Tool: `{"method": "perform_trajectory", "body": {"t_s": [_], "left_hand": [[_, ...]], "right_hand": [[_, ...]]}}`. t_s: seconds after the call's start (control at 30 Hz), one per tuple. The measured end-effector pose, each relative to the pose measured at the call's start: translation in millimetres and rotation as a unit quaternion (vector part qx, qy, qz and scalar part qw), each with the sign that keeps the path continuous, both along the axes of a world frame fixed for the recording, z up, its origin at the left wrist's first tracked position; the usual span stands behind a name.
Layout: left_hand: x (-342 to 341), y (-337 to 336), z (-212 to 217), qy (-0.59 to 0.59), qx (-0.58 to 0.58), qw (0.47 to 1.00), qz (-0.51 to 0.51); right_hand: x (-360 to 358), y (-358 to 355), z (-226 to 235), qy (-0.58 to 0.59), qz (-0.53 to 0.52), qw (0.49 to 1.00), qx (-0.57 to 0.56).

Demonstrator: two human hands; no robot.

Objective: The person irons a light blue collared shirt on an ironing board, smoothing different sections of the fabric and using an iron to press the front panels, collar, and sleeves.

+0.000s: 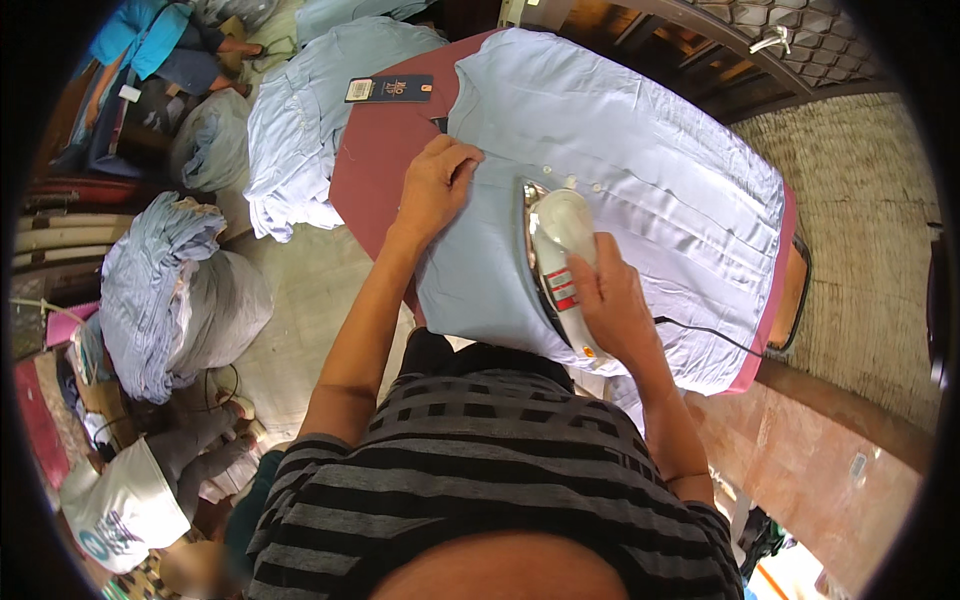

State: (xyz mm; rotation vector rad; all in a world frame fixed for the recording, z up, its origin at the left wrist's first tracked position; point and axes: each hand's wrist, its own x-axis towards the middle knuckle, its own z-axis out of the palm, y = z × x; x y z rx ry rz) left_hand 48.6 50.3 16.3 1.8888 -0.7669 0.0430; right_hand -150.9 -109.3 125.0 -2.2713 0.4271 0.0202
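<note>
Light-blue garment (650, 150), printed dark tag (388, 89) alongside — right fingers (607, 256) gripping red-labelled iron (553, 254), left fingers (457, 153) curled, hold unclear

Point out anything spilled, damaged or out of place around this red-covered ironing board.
Nothing looks spilled or damaged. One untidy spot is the crumpled heap of light blue cloth at the left, piled loosely against a pale grey sack, while the light blue garment under the white electric iron lies spread out.
</note>
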Motion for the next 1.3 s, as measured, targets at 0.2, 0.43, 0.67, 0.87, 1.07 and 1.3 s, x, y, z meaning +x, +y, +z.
{"method": "perform_trajectory", "body": {"t_s": [0.2, 0.43, 0.67, 0.87, 1.07, 1.3], "left_hand": [[36.2, 14.0, 0.9, -0.027, 0.018, 0.987, -0.155], [61.8, 14.3, -2.6, 0.004, 0.036, 0.972, -0.233], [53.1, 21.9, 7.9, 0.027, 0.050, 0.983, -0.176], [46.2, 20.6, -3.9, 0.047, -0.036, 0.994, -0.090], [52.1, 14.6, -10.8, 0.085, -0.044, 0.989, -0.115], [68.5, 18.6, -1.1, 0.081, -0.035, 0.971, -0.224]], "right_hand": [[-4.5, 34.3, 16.1, -0.022, -0.057, 0.998, 0.022], [18.2, 74.0, 16.5, -0.035, -0.085, 0.995, 0.038], [31.8, 78.7, -1.6, -0.042, -0.069, 0.996, 0.027], [36.0, 75.3, -8.4, -0.079, -0.054, 0.995, 0.001], [29.5, 74.8, -12.1, -0.075, 0.004, 0.990, -0.123], [20.3, 85.6, -20.1, -0.119, -0.027, 0.967, -0.224]]}}
